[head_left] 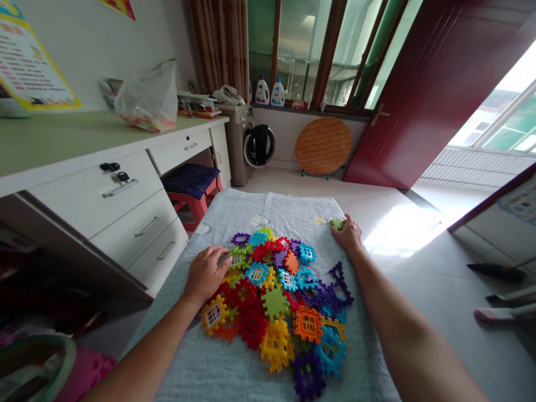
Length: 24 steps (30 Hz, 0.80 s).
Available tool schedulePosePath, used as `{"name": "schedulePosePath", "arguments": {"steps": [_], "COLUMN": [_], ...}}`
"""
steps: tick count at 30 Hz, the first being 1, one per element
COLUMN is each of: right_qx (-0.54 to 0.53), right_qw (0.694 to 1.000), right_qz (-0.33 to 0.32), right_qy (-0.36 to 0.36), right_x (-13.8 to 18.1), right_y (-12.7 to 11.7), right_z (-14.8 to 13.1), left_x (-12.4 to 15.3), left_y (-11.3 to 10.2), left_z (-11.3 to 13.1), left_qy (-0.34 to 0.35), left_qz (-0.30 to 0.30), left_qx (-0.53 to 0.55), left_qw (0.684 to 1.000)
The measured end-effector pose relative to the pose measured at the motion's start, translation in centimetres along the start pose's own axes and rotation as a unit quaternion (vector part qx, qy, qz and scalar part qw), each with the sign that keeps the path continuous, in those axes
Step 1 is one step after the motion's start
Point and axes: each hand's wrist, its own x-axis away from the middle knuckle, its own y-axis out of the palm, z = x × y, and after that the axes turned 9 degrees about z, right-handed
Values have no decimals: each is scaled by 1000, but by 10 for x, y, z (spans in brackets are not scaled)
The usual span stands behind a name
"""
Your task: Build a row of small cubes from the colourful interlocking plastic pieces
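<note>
A loose pile of plastic interlocking building blocks (275, 303) in red, orange, yellow, green, blue and purple lies on the cloth-covered table (288, 209). Several blocks have window-like grids or toothed edges. At the table's far right corner, my right hand (348, 234) has its fingers closed on a green interlocking block (336, 224), apart from the pile. My left hand (208, 272) rests at the pile's left edge, fingers stretched out and thumb apart. Its fingertips are beside a green window block (237, 261); whether they touch it I cannot tell.
A white drawer desk (104, 195) runs along the left, with a plastic bag (148, 97) on top and a stool (192, 181) beneath. Farther back are a washing machine (238, 145) with its door open, a round wooden tabletop (324, 145) and a red door (402, 100).
</note>
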Motion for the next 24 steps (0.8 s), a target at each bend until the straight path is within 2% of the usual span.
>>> {"name": "schedulePosePath", "arguments": {"steps": [9,24], "right_qx": [2,1], "right_qw": [1000,1000], "right_qz": [25,-4], "right_qy": [8,-9], "right_x": [0,-2], "right_y": [-2,2], "right_z": [0,2], "left_x": [0,0], "left_y": [0,-1], "left_z": [0,0], "left_qy": [1,1], "left_qz": [-2,-7], "left_qx": [-2,-1], "left_qw": [1000,1000]}}
